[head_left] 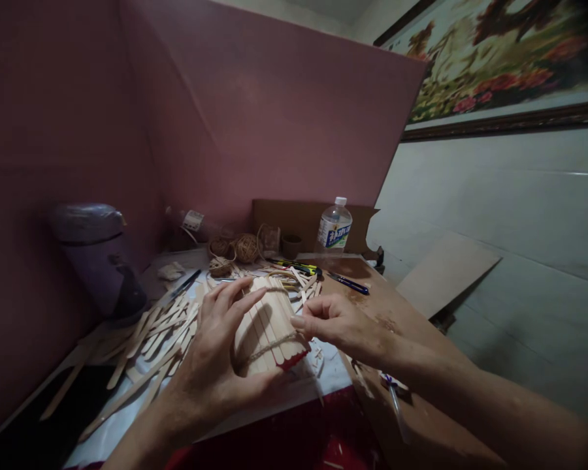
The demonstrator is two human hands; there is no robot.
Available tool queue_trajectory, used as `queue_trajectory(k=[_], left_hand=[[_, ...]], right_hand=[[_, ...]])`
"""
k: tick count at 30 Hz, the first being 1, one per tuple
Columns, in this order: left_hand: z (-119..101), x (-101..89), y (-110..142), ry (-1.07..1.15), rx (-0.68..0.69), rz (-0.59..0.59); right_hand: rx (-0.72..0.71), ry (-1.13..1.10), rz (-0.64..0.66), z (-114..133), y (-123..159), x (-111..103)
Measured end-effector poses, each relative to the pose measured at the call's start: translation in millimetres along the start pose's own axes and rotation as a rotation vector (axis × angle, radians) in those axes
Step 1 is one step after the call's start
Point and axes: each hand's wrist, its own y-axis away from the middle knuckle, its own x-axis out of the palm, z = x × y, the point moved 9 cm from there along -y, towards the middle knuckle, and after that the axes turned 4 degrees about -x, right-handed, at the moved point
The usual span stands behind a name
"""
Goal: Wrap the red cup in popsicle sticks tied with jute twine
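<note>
My left hand [215,346] is wrapped round a holder of craft sticks [267,320], which lies tilted on its side. Pale flat sticks stand edge to edge round it, with red showing at the rim nearest me. Two bands of thin twine [274,344] circle it, one near each end. At its right side, my right hand [330,320] is closed in a pinch, thumb tip against the sticks close to the lower twine band. Whatever lies between those fingertips is hidden.
Loose craft sticks [166,333] are piled at the left by a purple lidded container [100,261]. Twine balls [245,248], a yellow-black utility knife [304,267], dark-blue snips [347,283] and a plastic bottle [335,232] stand or lie behind. A glue-stick-like clear rod [396,405] lies at right.
</note>
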Motion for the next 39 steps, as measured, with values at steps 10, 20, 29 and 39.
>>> queue_trajectory(k=[10,20,29,39], left_hand=[[2,0.9,1,-0.004,0.003,0.015],[2,0.0,0,0.013,-0.004,-0.006],[8,-2.9,0,0.028,-0.032,0.023],[28,-6.7,2,0.030,-0.082,0.101]], right_hand=[[0.037,-0.045,-0.103,-21,4,-6],[0.001,-0.153,-0.119,-21,3,0],[0.053,-0.140,-0.166,-44,-3,-3],[-0.165,-0.048,-0.229,-25,-11,-4]])
